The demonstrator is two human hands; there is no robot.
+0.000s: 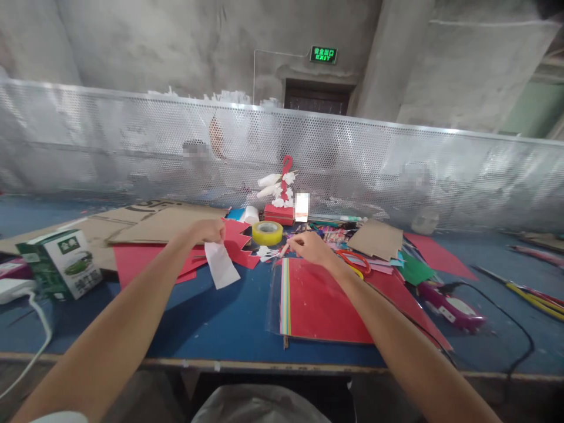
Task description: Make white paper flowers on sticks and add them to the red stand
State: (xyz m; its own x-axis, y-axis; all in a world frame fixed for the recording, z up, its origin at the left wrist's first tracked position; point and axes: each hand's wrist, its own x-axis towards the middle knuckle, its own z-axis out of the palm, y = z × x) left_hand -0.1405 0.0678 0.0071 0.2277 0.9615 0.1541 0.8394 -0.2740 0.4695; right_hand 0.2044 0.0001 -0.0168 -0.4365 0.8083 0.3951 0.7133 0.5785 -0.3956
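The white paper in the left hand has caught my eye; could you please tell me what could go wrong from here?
The white paper hangs from the left hand by its upper end, so it might crease there. The small white pieces lie close by the right hand, which could brush or crush them. The right forearm reaches across the red-topped paper stack and might nudge it.

soft greyish light; a shadow lies beside your left arm (132,302) on the blue table (211,338), nearer you than the yellow tape roll (267,234). behind the roll, the metal panel (370,158) glints, pixelated in patches; outer edges stretch.
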